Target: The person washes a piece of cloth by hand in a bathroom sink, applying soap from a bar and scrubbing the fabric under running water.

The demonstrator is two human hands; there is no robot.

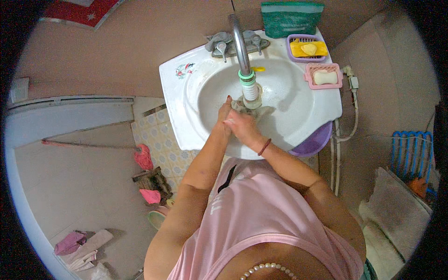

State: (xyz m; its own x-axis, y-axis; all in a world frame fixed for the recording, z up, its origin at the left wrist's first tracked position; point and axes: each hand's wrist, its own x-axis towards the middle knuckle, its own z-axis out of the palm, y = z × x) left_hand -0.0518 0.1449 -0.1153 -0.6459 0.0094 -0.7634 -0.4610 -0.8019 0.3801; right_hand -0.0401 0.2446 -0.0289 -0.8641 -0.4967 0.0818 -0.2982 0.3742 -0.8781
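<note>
Over the white washbasin (186, 93) in this small bathroom, my left hand (225, 113) and right hand (239, 125) close loosely around a small crumpled cloth (241, 106) just under the tap spout (251, 91); I'd keep rubbing low inside the bowl to limit splashing.

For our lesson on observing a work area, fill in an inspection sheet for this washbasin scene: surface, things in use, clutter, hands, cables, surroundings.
Surface: white basin, small flower print at its back left corner.
Things in use: tap with a white ribbed spout end; a pale crumpled thing, kind unclear, between the hands.
Clutter: yellow soap in a purple dish, pale soap in a pink dish, green pouch.
Hands: left hand and right hand pressed together under the spout; red band on the right wrist.
Cables: white hose right of the basin.
Surroundings: tiled floor, rags, blue rack.
</note>
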